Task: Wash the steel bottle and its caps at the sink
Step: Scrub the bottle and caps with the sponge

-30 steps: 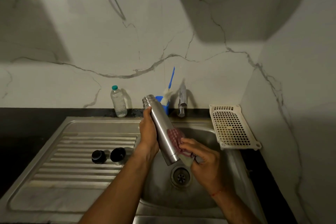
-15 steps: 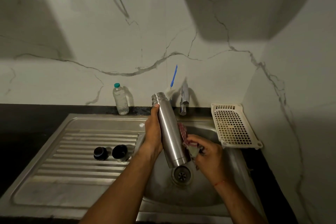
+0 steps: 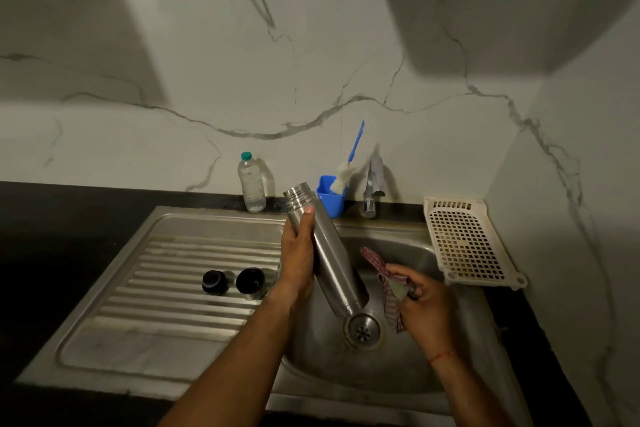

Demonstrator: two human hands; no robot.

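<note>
- The right hand [image 3: 420,305] has come off the steel bottle [image 3: 325,253]; a moment ago its checked cloth [image 3: 379,270] was pressed against the bottle's side, and now cloth and bottle are apart.
- That hand is closed around the bunched cloth, over the sink basin [image 3: 408,367], just right of the drain [image 3: 363,329].
- The left hand [image 3: 299,260] still wraps the bottle's upper half, thumb near the threaded neck. The bottle tilts, open mouth up and away, base down just above the drain.
- Left of the left hand, two dark caps [image 3: 214,282] sit side by side on the ribbed drainboard [image 3: 156,288], untouched.
- Beyond the hands: a plastic water bottle [image 3: 251,187], a blue cup [image 3: 330,199] holding a bottle brush [image 3: 348,170], and the tap [image 3: 372,189].
- Right of the right hand, a white perforated tray [image 3: 465,243] lies on the counter.
</note>
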